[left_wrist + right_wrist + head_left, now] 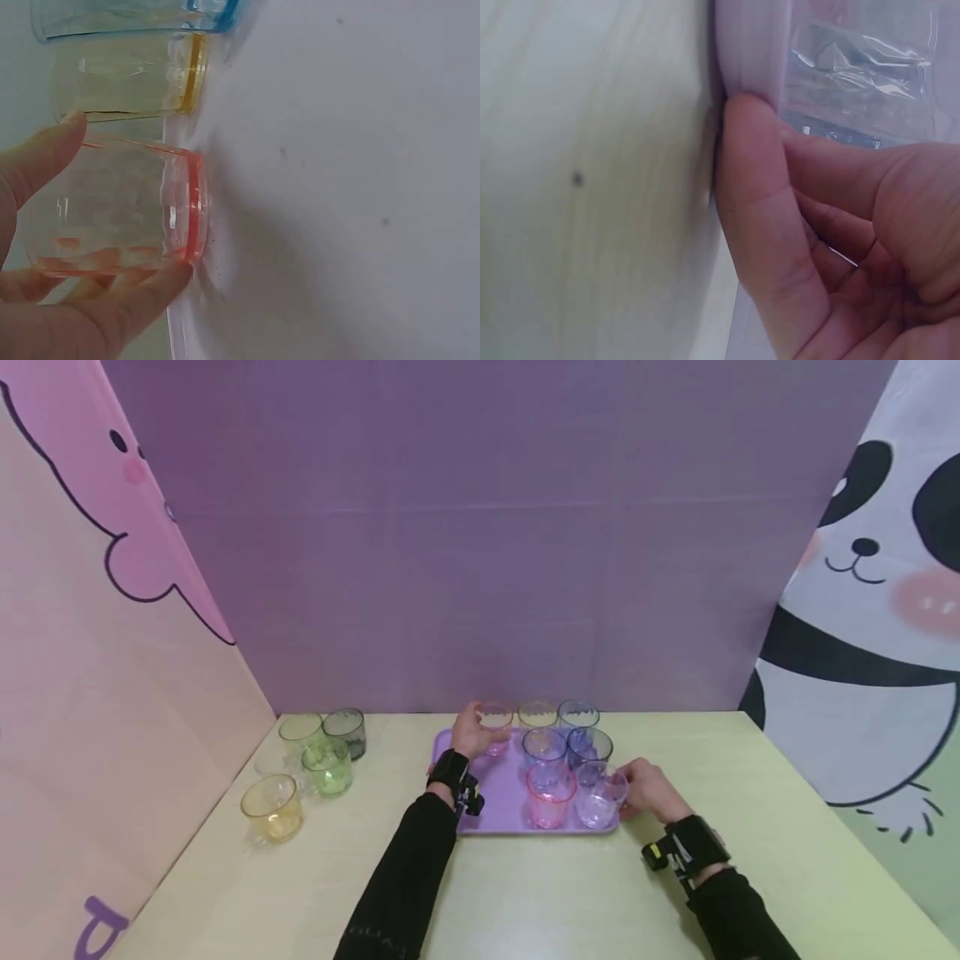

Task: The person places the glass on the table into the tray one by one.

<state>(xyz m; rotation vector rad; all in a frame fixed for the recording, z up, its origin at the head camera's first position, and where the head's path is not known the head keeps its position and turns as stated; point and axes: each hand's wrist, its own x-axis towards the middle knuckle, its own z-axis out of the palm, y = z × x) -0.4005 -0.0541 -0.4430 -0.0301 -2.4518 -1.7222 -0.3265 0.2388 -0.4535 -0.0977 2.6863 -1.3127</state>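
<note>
At the back left of a purple tray [495, 797], my left hand [468, 733] grips a clear glass with a reddish tint [112, 202], thumb on one side and fingers on the other. The glass is upright, its base right at the tray surface. Beside it in the left wrist view are a yellow glass [131, 75] and a blue one [127, 16]. My right hand [651, 787] pinches the tray's rim [754, 45] at the front right corner, next to a clear glass [600, 797]. A pink glass [550, 802] stands left of that one.
Two bluish-purple glasses [543, 747] stand mid-tray on the right side. Left on the table [540, 893] are a yellow glass [273, 810], a green glass [328, 768], a dark grey glass [347, 731] and other glasses. A purple backdrop [480, 568] rises behind the table.
</note>
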